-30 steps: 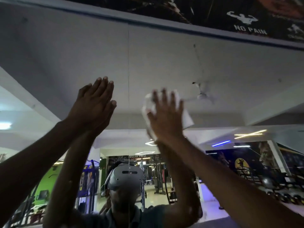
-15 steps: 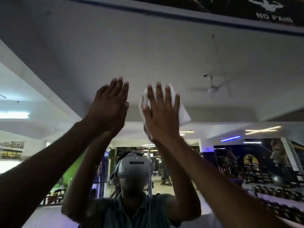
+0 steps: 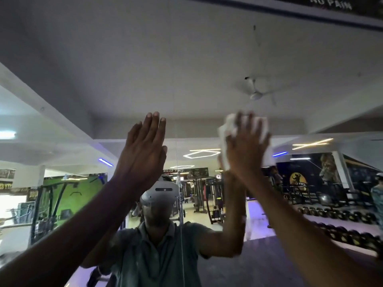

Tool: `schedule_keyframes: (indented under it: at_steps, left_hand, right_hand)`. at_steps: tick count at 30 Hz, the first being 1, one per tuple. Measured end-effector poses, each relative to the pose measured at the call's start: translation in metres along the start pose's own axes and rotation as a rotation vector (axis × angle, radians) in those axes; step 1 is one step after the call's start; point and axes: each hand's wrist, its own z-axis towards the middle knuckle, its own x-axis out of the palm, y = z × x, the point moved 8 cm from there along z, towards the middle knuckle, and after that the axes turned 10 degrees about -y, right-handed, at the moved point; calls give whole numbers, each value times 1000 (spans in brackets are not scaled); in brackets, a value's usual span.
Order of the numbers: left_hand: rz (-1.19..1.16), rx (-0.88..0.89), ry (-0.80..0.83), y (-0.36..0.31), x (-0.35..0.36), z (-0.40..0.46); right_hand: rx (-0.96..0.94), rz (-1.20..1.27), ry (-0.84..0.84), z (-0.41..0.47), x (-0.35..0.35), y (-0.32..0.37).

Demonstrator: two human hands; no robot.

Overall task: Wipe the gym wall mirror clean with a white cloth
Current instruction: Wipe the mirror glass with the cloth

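Observation:
The wall mirror [image 3: 186,65] fills the view and reflects the gym ceiling, a person with a headset and both raised arms. My right hand [image 3: 246,146] presses a white cloth [image 3: 226,129] flat against the glass with straight, spread fingers; the cloth shows around the fingertips and along the hand's left edge, blurred by motion. My left hand [image 3: 143,150] lies flat on the glass to the left of a thin vertical seam [image 3: 176,154], fingers straight and together, holding nothing.
The mirror's dark top frame [image 3: 290,11] runs across the upper right under a "NO PAIN" banner. Reflected in the glass are a ceiling fan [image 3: 256,94], weight machines [image 3: 209,199] and a dumbbell rack [image 3: 339,216] at the right.
My right hand has slid the cloth to the right along the glass, away from the left hand. Both hands now sit lower in the view, as the camera has tilted.

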Motion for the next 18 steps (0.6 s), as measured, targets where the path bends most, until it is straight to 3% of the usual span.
schedule_keyframes:
  at_steps: [2, 4, 6, 8, 10, 12, 13, 15, 18]
  left_hand:
    - [-16, 2, 1, 0, 1, -1]
    - [-17, -3, 8, 1, 1, -2]
    - [-11, -5, 17, -1, -1, -2]
    - [-12, 1, 32, -8, -2, -5]
    - [-22, 13, 39, -16, -3, -14]
    - [-32, 13, 37, -22, -2, -24]
    - [-30, 11, 34, -25, -2, -28]
    - [-20, 8, 32, -28, -1, -31]
    - [-24, -2, 28, -31, -1, -31]
  right_hand:
    - [-351, 84, 110, -63, -7, 60]
    - [-634, 194, 184, -97, -14, 75]
    - [-672, 235, 153, -66, -9, 42]
    - [-476, 147, 59, -12, 4, -21]
    - [-132, 35, 53, 25, 10, -90]
    - [169, 35, 25, 21, 6, -112]
    - [226, 6, -1, 5, 2, -99]
    - [66, 13, -6, -48, -12, -42]
    - [-491, 181, 205, -150, -28, 33]
